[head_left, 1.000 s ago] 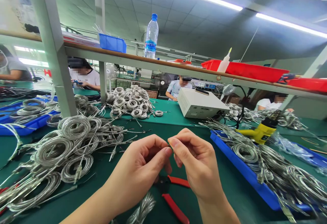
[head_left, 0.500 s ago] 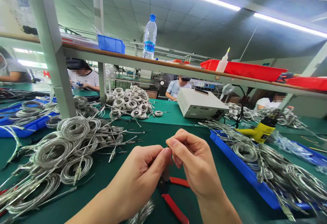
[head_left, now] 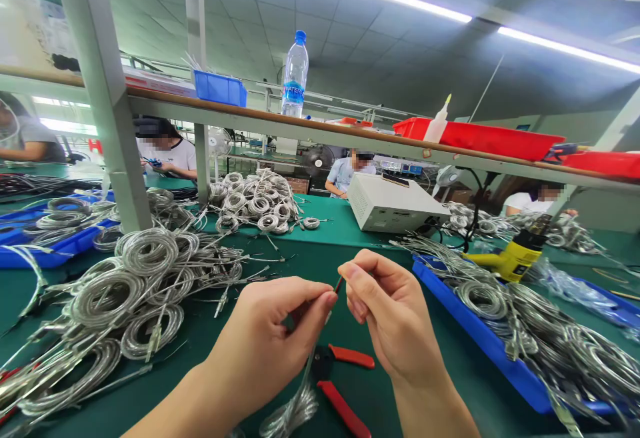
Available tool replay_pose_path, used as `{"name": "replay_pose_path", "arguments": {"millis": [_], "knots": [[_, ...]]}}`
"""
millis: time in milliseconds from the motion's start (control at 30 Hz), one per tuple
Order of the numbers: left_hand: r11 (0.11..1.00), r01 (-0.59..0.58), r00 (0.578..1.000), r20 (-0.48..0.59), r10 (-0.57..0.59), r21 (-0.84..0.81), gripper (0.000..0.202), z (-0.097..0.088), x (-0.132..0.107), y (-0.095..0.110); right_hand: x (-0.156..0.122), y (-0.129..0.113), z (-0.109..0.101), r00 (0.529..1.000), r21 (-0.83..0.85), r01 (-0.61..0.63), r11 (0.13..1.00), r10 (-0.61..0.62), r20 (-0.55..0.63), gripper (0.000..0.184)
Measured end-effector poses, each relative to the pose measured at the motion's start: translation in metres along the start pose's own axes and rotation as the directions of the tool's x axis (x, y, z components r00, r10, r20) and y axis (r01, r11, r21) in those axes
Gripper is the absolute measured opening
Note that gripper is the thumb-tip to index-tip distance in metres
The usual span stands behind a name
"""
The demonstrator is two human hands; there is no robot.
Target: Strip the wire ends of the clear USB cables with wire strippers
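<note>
My left hand (head_left: 285, 325) is closed in a pinch on the end of a clear-jacketed cable, whose coil (head_left: 293, 410) lies below on the green mat. My right hand (head_left: 385, 311) pinches the tips of thin dark wires (head_left: 339, 284) that span the small gap between my fingertips. One of these wires looks reddish and one greenish. Under my hands lies a pair of red-handled wire strippers (head_left: 345, 385), handles spread, touched by neither hand. Part of the cable is hidden behind my left fingers.
To the left is a heap of coiled cables (head_left: 150, 251). On the right, a blue tray (head_left: 475, 338) holds more cables, with a yellow heat gun (head_left: 517, 255) behind it. A grey box-shaped device (head_left: 395, 205) stands ahead, under a shelf (head_left: 325, 130). Several co-workers sit beyond.
My fingertips have drawn slightly apart, the right hand shifting right, so the thin wires between them now show. More of the cable and its coil below has come into view.
</note>
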State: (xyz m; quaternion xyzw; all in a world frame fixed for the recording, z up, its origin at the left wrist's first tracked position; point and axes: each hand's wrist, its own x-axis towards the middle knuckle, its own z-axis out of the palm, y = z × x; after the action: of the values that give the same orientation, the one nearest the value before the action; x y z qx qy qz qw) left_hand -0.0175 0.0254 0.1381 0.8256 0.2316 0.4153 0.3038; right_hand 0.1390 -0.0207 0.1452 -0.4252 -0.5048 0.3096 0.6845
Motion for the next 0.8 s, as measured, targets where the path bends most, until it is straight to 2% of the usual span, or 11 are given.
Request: {"name": "replay_pose_path", "arguments": {"millis": [67,133,200,267,333,433,600,800], "knots": [[0.999,0.046,0.997,-0.061,-0.048,-0.025,0.031,0.0,0.0,0.0,-0.001,-0.001,-0.001,1.0,-0.031,0.026,0.999,-0.026,0.001,0.026],[0.99,0.099,0.993,-0.062,-0.105,-0.103,0.032,0.003,0.0,0.001,-0.003,-0.003,0.0,0.998,-0.058,0.065,0.996,-0.064,0.007,0.025],[0.954,0.145,0.989,0.017,-0.146,-0.264,0.027,0.007,0.002,0.001,-0.003,-0.004,0.002,0.996,-0.068,0.089,0.994,-0.088,0.011,0.024],[0.873,0.199,0.98,0.116,-0.164,-0.445,0.022,0.013,0.003,0.002,-0.003,-0.005,0.002,0.996,-0.071,0.088,0.994,-0.087,0.014,0.023],[0.791,0.268,0.963,0.183,-0.199,-0.549,0.024,0.017,0.003,0.003,0.0,-0.003,0.0,0.997,-0.076,0.071,0.995,-0.07,0.026,0.024],[0.739,0.337,0.941,0.207,-0.266,-0.583,0.027,0.019,0.003,0.003,0.003,0.002,-0.005,0.999,-0.069,0.015,0.998,-0.012,0.045,0.025],[0.721,0.322,0.943,0.139,-0.303,-0.614,0.025,0.017,0.002,0.001,0.004,0.006,-0.005,0.996,-0.037,-0.078,0.996,0.079,0.05,0.027],[0.677,0.324,0.938,0.131,-0.321,-0.66,0.024,0.014,0.004,0.002,0.001,0.003,0.001,0.992,0.028,-0.111,0.993,0.109,0.065,0.025]]}}
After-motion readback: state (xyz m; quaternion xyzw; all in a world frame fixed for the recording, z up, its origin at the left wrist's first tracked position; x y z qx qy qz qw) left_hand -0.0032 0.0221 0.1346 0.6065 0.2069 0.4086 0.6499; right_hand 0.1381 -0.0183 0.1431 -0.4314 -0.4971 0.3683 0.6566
